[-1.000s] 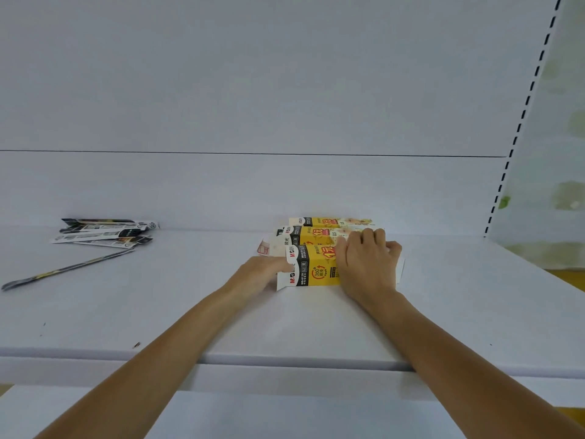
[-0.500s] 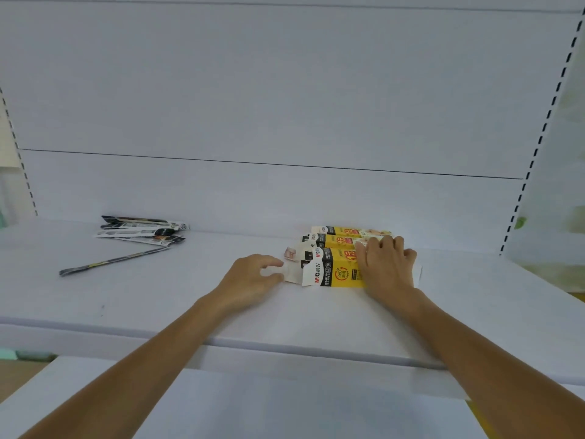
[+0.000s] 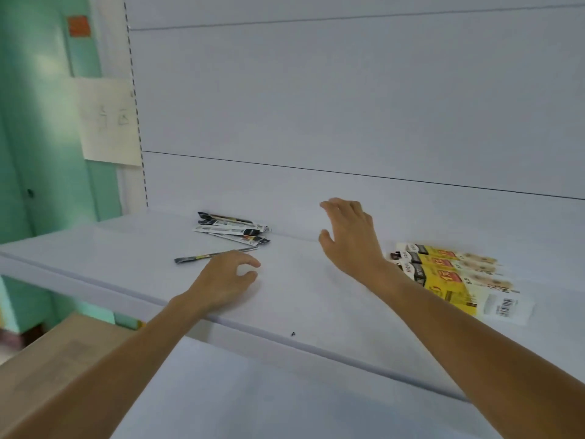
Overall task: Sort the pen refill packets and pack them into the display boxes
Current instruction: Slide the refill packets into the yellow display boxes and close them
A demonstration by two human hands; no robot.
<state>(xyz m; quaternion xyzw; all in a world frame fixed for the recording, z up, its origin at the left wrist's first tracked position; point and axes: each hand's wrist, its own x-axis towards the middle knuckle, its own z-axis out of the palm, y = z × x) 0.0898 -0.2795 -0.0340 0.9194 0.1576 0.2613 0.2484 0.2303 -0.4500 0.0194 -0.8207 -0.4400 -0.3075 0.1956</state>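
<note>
Shelf, white, backed by white panels. Refill packets: small loose heap toward back left corner, against rear edge; one stray packet lying apart just in front, slanted. Display boxes: three, yellow and black, flat side by side toward right edge, likely parked clear for filling. Left hand: near front edge, just beside stray packet, fingers loosely curled, holding nothing, probably poised to pinch it. Right hand: raised mid-shelf between heap and boxes, fingers spread, empty, seemingly bound for heap.
</note>
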